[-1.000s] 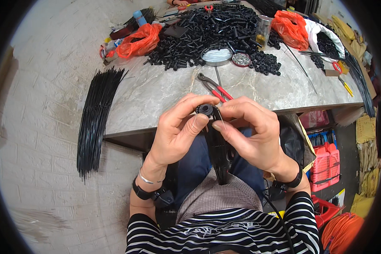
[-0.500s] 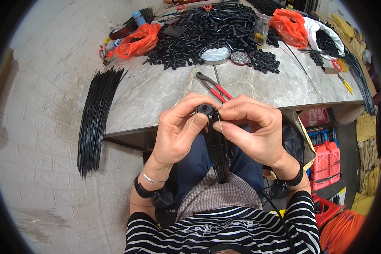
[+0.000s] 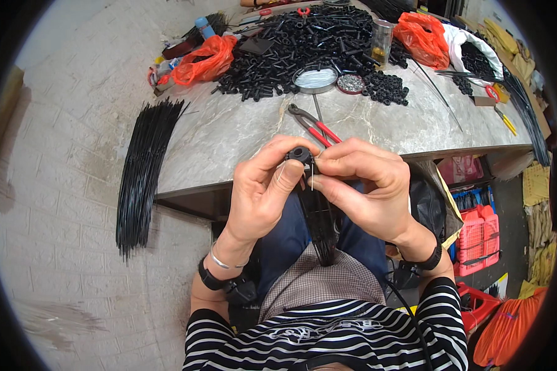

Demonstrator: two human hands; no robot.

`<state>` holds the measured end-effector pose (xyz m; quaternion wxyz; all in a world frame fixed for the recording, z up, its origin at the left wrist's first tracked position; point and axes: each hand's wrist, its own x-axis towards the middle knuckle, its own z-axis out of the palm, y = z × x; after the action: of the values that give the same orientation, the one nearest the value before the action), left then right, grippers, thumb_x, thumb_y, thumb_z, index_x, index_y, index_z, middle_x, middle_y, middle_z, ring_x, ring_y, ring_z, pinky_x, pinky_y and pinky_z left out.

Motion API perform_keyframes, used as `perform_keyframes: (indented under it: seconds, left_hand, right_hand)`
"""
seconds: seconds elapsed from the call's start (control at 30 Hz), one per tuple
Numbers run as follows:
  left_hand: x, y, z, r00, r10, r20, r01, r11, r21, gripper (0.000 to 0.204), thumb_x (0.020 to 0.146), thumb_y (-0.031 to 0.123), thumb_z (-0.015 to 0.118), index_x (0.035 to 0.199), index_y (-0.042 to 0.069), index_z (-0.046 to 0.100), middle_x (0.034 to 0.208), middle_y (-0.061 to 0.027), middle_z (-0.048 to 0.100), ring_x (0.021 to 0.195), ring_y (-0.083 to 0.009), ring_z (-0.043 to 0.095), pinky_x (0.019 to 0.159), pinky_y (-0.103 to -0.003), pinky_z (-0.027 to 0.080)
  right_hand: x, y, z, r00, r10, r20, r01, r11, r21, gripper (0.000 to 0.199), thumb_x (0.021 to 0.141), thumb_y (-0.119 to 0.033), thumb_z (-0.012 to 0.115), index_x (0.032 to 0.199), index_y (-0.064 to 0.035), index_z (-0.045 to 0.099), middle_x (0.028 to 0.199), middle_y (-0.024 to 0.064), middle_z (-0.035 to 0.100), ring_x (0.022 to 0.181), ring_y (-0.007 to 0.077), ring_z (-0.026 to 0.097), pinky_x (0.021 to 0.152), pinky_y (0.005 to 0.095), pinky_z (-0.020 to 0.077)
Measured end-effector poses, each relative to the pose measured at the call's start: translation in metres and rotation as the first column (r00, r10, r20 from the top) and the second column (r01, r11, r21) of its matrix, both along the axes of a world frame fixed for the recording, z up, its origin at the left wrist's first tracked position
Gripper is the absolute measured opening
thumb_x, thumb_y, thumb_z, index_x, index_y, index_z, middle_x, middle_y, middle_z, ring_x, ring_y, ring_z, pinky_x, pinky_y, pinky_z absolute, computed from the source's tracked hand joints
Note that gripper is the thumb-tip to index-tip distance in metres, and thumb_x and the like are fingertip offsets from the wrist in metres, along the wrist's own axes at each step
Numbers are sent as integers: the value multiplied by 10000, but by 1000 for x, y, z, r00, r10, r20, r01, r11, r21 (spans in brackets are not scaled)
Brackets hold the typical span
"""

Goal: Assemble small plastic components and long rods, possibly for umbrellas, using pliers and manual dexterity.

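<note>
Head view: left hand (image 3: 263, 191) pinches black ring (image 3: 301, 154) at table edge (image 3: 365, 162); right hand (image 3: 368, 185) pinches thin wire (image 3: 311, 178) just beside it (both closed). Rod bundle (image 3: 319, 219) hangs straight down toward lap.

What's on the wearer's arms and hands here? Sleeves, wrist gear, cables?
Both hands, left hand and right hand, are bare, no gloves. Sleeves are black-and-white striped, pushed up the forearms. Left wrist has a thin silver bangle and a black strapped device. Right wrist has a black band with a thin black cable trailing from it.
</note>
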<state>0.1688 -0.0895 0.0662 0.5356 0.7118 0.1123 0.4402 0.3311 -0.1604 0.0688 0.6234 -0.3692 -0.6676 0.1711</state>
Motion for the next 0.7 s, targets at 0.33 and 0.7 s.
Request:
perform_keyframes:
  seconds: [0.33, 0.7]
  left_hand:
    - [5, -9, -4, 964, 258, -64, -257, 966, 23, 247, 937, 123, 549, 1132, -23, 592, 965, -21, 599, 735, -27, 493, 627, -161, 396]
    - [7, -10, -4, 963, 257, -85, -257, 966, 8, 281, 958, 112, 495, 1173, -55, 565, 964, -65, 640, 865, -80, 574, 771, -208, 452]
  right_hand:
    - [-18, 9, -11, 922, -359, 144, 310, 909, 278, 221, 651, 52, 725, 843, 17, 620, 801, 98, 622, 677, 244, 621, 572, 309, 500]
    - [-21, 11, -17, 773, -585, 245, 433, 770, 469, 240, 645, 32, 686, 880, 37, 635, 835, 104, 615, 674, 236, 605, 556, 300, 499]
